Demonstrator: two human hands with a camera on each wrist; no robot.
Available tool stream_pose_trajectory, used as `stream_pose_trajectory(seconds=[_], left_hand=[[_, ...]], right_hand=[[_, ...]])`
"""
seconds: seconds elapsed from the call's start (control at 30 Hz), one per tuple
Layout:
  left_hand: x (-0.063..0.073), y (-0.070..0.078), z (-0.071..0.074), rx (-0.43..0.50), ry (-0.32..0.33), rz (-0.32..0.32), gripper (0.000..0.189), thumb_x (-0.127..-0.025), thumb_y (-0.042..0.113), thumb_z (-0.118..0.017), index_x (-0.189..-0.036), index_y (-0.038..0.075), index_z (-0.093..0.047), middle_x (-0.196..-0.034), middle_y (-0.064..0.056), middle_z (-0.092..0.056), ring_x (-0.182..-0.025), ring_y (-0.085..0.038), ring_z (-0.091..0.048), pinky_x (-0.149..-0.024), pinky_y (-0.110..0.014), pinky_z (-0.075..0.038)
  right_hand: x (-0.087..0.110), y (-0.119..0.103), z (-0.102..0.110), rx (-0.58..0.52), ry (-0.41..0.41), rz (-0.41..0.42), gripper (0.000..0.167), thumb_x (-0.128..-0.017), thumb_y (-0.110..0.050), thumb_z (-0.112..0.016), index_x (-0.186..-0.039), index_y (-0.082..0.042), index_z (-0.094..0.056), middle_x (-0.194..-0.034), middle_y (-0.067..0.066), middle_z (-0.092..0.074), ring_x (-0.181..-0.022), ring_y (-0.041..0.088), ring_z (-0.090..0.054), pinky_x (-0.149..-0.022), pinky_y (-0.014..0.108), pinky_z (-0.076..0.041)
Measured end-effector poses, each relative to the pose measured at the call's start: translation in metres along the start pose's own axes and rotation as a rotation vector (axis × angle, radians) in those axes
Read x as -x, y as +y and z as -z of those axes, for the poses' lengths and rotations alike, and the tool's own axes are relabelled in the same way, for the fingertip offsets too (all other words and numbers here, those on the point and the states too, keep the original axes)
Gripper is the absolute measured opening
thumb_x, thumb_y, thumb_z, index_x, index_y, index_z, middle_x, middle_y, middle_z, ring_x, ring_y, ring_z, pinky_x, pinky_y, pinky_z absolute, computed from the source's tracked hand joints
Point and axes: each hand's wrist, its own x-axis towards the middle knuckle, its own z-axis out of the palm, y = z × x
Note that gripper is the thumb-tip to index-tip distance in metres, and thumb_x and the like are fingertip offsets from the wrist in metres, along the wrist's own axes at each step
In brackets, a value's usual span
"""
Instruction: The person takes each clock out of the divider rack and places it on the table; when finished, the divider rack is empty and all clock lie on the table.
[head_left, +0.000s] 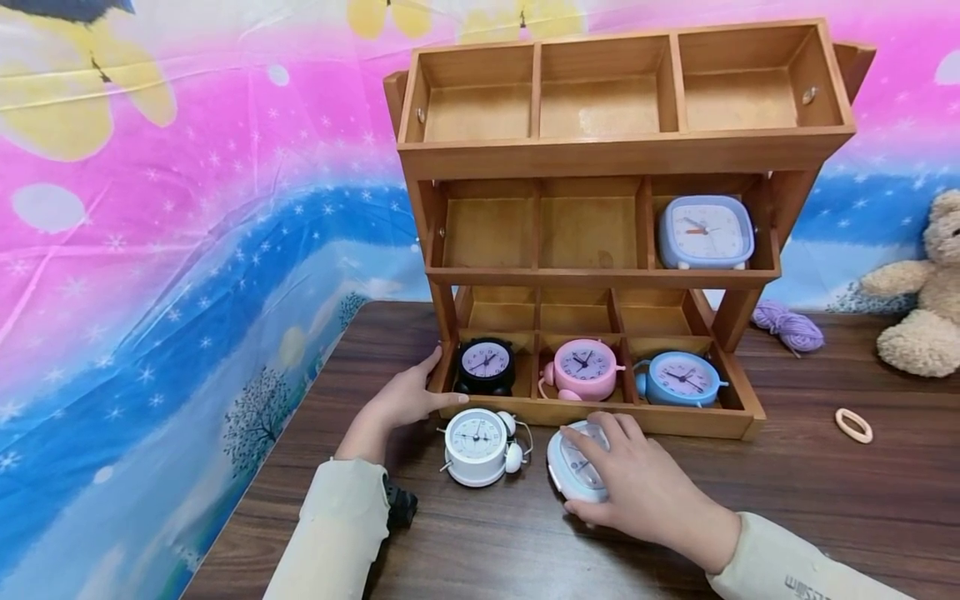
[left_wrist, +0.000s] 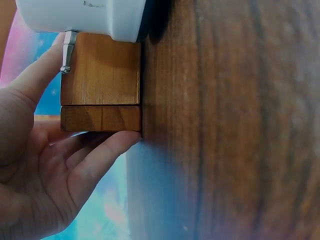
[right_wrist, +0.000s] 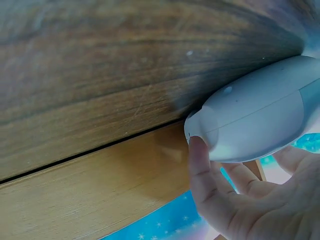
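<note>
My left hand (head_left: 397, 402) grips the lower left corner of the wooden shelf (head_left: 555, 410); in the left wrist view its thumb and fingers lie on different sides of the wood. Beside that hand, a white twin-bell alarm clock (head_left: 477, 435) lies on its back on the table, bells toward the right. My right hand (head_left: 641, 479) holds a white rounded alarm clock (head_left: 558, 467) from above, fingers over its far edge and thumb at the near one, covering part of the dial. In the right wrist view this clock (right_wrist: 255, 117) is close to the shelf's front board.
The bottom row holds a black clock (head_left: 486, 363), a pink clock (head_left: 587, 368) and a blue clock (head_left: 681, 378). A pale blue square clock (head_left: 707, 233) stands in the middle row's right compartment. Purple yarn (head_left: 787, 327), a teddy bear (head_left: 933, 292) and a beige ring (head_left: 853, 425) lie rightward.
</note>
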Motion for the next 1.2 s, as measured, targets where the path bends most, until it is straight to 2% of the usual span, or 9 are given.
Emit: stream_pose_trajectory(seconds=[0.17, 0.4, 0.6, 0.67, 0.77, 0.9, 0.97, 1.1, 1.2], left_hand=[[0.001, -0.003, 0.0, -0.021, -0.003, -0.021, 0.099, -0.09, 0.048, -0.071, -0.161, 0.013, -0.01, -0.149, -0.026, -0.042, -0.098, -0.029, -0.067, -0.101, -0.051, -0.045], [0.002, -0.007, 0.003, -0.011, -0.026, -0.038, 0.101, -0.09, 0.05, -0.07, -0.161, 0.012, -0.009, -0.147, -0.028, -0.043, -0.083, -0.021, -0.069, -0.098, -0.05, -0.047], [0.003, -0.006, 0.002, -0.019, -0.017, -0.028, 0.1, -0.09, 0.048, -0.071, -0.161, 0.013, -0.009, -0.148, -0.028, -0.043, -0.087, -0.025, -0.069, -0.099, -0.05, -0.046], [0.003, -0.005, 0.001, -0.033, -0.012, -0.032, 0.1, -0.09, 0.05, -0.07, -0.161, 0.012, -0.01, -0.148, -0.027, -0.043, -0.101, -0.031, -0.067, -0.101, -0.052, -0.044], [0.003, -0.004, 0.002, -0.018, -0.015, -0.033, 0.099, -0.09, 0.052, -0.068, -0.161, 0.012, -0.011, -0.148, -0.027, -0.043, -0.104, -0.033, -0.066, -0.101, -0.053, -0.045], [0.003, -0.004, 0.002, 0.033, -0.026, -0.023, 0.097, -0.092, 0.049, -0.068, -0.161, 0.014, -0.01, -0.151, -0.029, -0.038, -0.086, -0.026, -0.07, -0.097, -0.05, -0.047], [0.002, -0.004, 0.002, 0.039, -0.024, -0.024, 0.097, -0.092, 0.048, -0.068, -0.161, 0.013, -0.01, -0.152, -0.029, -0.035, -0.084, -0.023, -0.07, -0.097, -0.05, -0.048], [0.001, -0.004, 0.001, 0.04, -0.014, -0.023, 0.097, -0.091, 0.046, -0.07, -0.161, 0.013, -0.01, -0.152, -0.029, -0.035, -0.084, -0.024, -0.07, -0.096, -0.049, -0.049], [0.0, -0.003, 0.0, 0.037, -0.008, -0.027, 0.096, -0.092, 0.046, -0.069, -0.161, 0.013, -0.011, -0.152, -0.029, -0.035, -0.084, -0.024, -0.07, -0.096, -0.049, -0.049]], right_hand=[[0.001, 0.0, 0.0, 0.026, -0.003, 0.01, 0.081, -0.077, -0.068, -0.071, -0.143, -0.023, -0.055, -0.133, 0.013, -0.052, -0.117, 0.033, -0.052, -0.082, 0.054, -0.052], [0.0, 0.001, 0.001, 0.058, -0.026, 0.019, 0.085, -0.08, -0.078, -0.059, -0.146, -0.026, -0.051, -0.133, 0.012, -0.054, -0.12, 0.032, -0.052, -0.086, 0.057, -0.05], [-0.005, 0.004, 0.011, 0.048, 0.0, 0.032, 0.078, -0.085, -0.077, -0.053, -0.141, -0.023, -0.057, -0.128, 0.009, -0.058, -0.117, 0.029, -0.055, -0.089, 0.053, -0.05], [-0.008, 0.007, 0.019, 0.032, 0.034, 0.048, 0.075, -0.086, -0.073, -0.057, -0.139, -0.021, -0.06, -0.125, 0.008, -0.06, -0.113, 0.028, -0.057, -0.089, 0.05, -0.051], [-0.015, 0.015, 0.037, 0.006, 0.14, 0.103, 0.062, -0.087, -0.06, -0.066, -0.133, -0.018, -0.065, -0.119, 0.006, -0.061, -0.107, 0.026, -0.059, -0.086, 0.047, -0.052], [-0.028, 0.031, 0.067, 0.013, 0.329, 0.199, 0.046, -0.09, -0.046, -0.068, -0.126, -0.016, -0.069, -0.12, 0.01, -0.062, -0.109, 0.03, -0.058, -0.084, 0.049, -0.05], [-0.036, 0.04, 0.082, 0.033, 0.394, 0.226, 0.045, -0.092, -0.044, -0.065, -0.126, -0.015, -0.068, -0.127, 0.014, -0.06, -0.116, 0.034, -0.055, -0.088, 0.054, -0.046], [-0.048, 0.055, 0.106, 0.065, 0.446, 0.195, 0.048, -0.09, -0.037, -0.068, -0.132, -0.013, -0.065, -0.142, 0.015, -0.052, -0.133, 0.038, -0.043, -0.098, 0.063, -0.036], [-0.055, 0.063, 0.124, 0.072, 0.43, 0.098, 0.054, -0.089, -0.032, -0.072, -0.139, -0.014, -0.059, -0.153, 0.012, -0.041, -0.143, 0.036, -0.031, -0.105, 0.067, -0.028]])
